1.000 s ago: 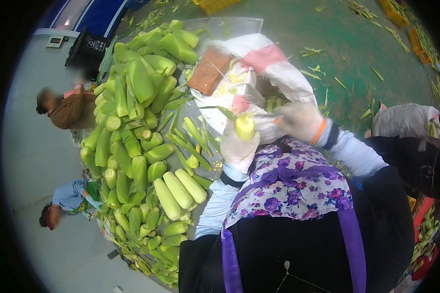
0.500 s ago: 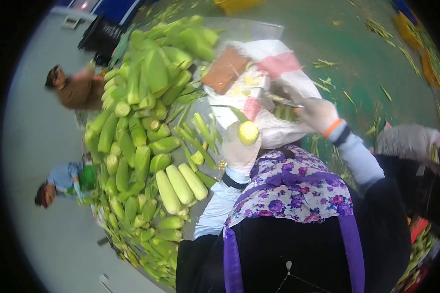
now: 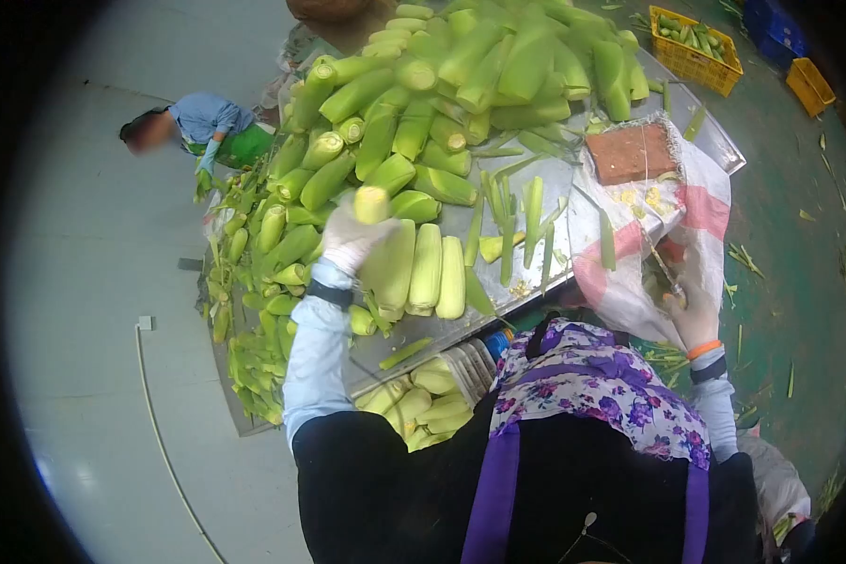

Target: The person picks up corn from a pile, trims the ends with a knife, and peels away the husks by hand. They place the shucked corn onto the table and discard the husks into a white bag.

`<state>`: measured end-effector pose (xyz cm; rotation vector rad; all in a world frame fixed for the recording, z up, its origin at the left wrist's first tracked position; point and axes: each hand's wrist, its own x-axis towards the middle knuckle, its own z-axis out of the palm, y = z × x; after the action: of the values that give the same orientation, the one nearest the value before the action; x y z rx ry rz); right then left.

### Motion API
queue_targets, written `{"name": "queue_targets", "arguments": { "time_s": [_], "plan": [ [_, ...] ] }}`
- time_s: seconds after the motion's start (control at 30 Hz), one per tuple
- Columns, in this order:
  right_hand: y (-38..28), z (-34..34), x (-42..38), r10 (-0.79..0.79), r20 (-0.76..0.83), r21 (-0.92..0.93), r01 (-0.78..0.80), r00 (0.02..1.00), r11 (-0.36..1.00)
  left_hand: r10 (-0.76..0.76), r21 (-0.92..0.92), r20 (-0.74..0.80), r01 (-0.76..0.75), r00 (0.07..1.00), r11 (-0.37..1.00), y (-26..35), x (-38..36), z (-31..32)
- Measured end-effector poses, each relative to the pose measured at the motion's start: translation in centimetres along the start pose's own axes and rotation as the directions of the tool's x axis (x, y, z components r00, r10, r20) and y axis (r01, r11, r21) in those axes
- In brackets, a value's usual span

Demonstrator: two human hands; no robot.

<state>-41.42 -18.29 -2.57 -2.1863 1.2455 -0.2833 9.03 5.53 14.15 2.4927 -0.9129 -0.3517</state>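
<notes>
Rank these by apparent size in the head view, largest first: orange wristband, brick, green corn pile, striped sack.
1. Green corn pile
2. Striped sack
3. Brick
4. Orange wristband

To your left you have a pale grey wall [image 3: 94, 273], crossed by faint seams, with a thin pale conduit [image 3: 164, 446] ending at a small box [image 3: 145, 322]. To your right spreads a green floor [image 3: 785, 244]. Past the far right corner of your metal table [image 3: 719, 141] sit yellow crates [image 3: 691, 68] and a blue crate [image 3: 774, 36].
</notes>
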Motion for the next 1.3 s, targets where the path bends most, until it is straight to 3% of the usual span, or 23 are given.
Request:
{"name": "queue_targets", "arguments": {
  "time_s": [0.03, 0.13, 0.17, 0.2, 0.23, 0.27, 0.3, 0.33, 0.43, 0.47, 0.5, 0.53, 0.57, 0.6, 0.63, 0.7, 0.77, 0.87, 0.97, 1.0, 1.1, 1.27, 1.3],
  "plan": [
    [-0.2, 0.2, 0.2, 0.001, 0.007, 0.002, -0.001, 1.0, 1.0, -0.055, 0.034, 0.005, 0.055, 0.998, 0.998, -1.0, 0.2, -1.2],
    [-3.0, 0.2, 0.6, -0.044, 0.012, 0.0, 0.044, 0.999, 0.999, -0.372, 0.244, 0.035, 0.353, 0.928, 0.903, -13.6, 3.3, 0.5],
    [-3.4, 0.6, 0.9, -0.061, 0.006, 0.008, 0.061, 0.998, 0.998, -0.338, 0.12, 0.03, 0.332, 0.941, 0.935, -16.7, 2.9, 1.9],
    [-3.8, 1.1, 0.9, -0.074, 0.003, 0.016, 0.074, 0.997, 0.997, -0.345, 0.163, 0.009, 0.339, 0.939, 0.927, -17.7, 1.9, 3.6],
    [-4.1, 1.4, 0.9, -0.081, -0.002, 0.02, 0.081, 0.997, 0.996, -0.415, 0.058, 0.11, 0.411, 0.903, 0.91, -26.4, 2.9, 7.3],
    [-4.6, 1.2, 0.7, -0.066, 0.006, 0.007, 0.066, 0.998, 0.998, -0.406, 0.257, 0.127, 0.366, 0.905, 0.894, -28.2, 3.2, 9.3],
    [-5.4, 0.8, 0.6, -0.047, 0.011, -0.007, 0.047, 0.999, 0.999, -0.49, 0.233, 0.248, 0.44, 0.836, 0.867, -23.4, 2.0, 7.7],
    [-6.0, 0.7, 0.6, -0.029, 0.017, -0.021, 0.029, 0.999, 0.999, -0.39, -0.041, 0.285, 0.418, 0.876, 0.908, -28.5, 2.3, 9.3],
    [-4.5, 1.7, 0.4, -0.028, -0.065, 0.011, 0.028, 0.998, 1.0, -0.581, -0.401, 0.317, 0.661, 0.75, 0.635, -25.0, -0.4, 6.2],
    [-3.0, 2.6, 0.5, -0.017, -0.102, 0.008, 0.018, 0.995, 1.0, -0.48, -0.521, 0.321, 0.575, 0.817, 0.631, -20.5, 0.0, 5.5],
    [-1.8, 3.5, 0.3, 0.009, -0.17, 0.041, -0.002, 0.985, 0.999, -0.314, -0.717, 0.165, 0.333, 0.935, 0.613, -14.7, -0.2, 5.3],
    [-2.3, 3.2, -0.2, 0.029, -0.237, -0.017, -0.034, 0.971, 0.999, 0.002, -0.717, 0.209, 0.152, 0.978, 0.68, -18.3, 3.8, 5.2],
    [-4.5, 1.1, -0.8, 0.124, -0.213, 0.033, -0.12, 0.969, 0.992, 0.016, -0.334, 0.068, 0.008, 0.998, 0.942, -17.2, 6.8, 4.5],
    [-6.6, -0.1, -1.4, 0.235, -0.181, 0.116, -0.217, 0.955, 0.969, 0.152, -0.134, -0.124, -0.168, 0.981, 0.977, -14.0, 8.4, 4.6],
    [-6.3, 1.1, -1.8, 0.193, -0.255, 0.061, -0.184, 0.947, 0.981, 0.298, 0.164, -0.152, -0.273, 0.942, 0.948, -12.0, 7.9, 4.4],
    [-8.4, 1.5, -2.7, 0.273, -0.269, 0.096, -0.256, 0.924, 0.962, 0.374, -0.032, 0.075, -0.372, 0.925, 0.928, -11.8, 14.9, 7.4],
    [-8.4, 1.0, -4.3, 0.34, -0.265, 0.143, -0.312, 0.902, 0.939, 0.482, 0.316, 0.145, -0.502, 0.864, 0.805, -7.3, 17.0, 9.3],
    [-9.2, 0.4, -7.7, 0.456, -0.281, 0.185, -0.418, 0.845, 0.889, 0.522, 0.439, 0.321, -0.613, 0.79, 0.657, 2.1, 15.5, 11.1],
    [-8.1, 1.0, -12.0, 0.574, -0.357, 0.251, -0.516, 0.737, 0.819, 0.736, 0.441, 0.218, -0.737, 0.641, 0.512, 3.2, 19.4, 17.0],
    [-7.7, 0.9, -13.2, 0.609, -0.364, 0.279, -0.541, 0.705, 0.793, 0.688, 0.346, 0.3, -0.747, 0.661, 0.567, 4.7, 19.7, 17.8],
    [-6.4, 0.6, -15.3, 0.696, -0.364, 0.348, -0.603, 0.619, 0.718, 0.686, 0.296, 0.363, -0.776, 0.631, 0.558, 8.2, 18.9, 20.3],
    [-4.4, -0.5, -14.9, 0.719, -0.415, 0.41, -0.591, 0.557, 0.694, 0.599, 0.325, 0.425, -0.732, 0.679, 0.599, 11.5, 18.2, 22.0],
    [-3.7, -0.5, -14.6, 0.709, -0.435, 0.411, -0.578, 0.555, 0.705, 0.637, 0.339, 0.363, -0.733, 0.681, 0.59, 11.7, 19.4, 23.4]
  ]
}}
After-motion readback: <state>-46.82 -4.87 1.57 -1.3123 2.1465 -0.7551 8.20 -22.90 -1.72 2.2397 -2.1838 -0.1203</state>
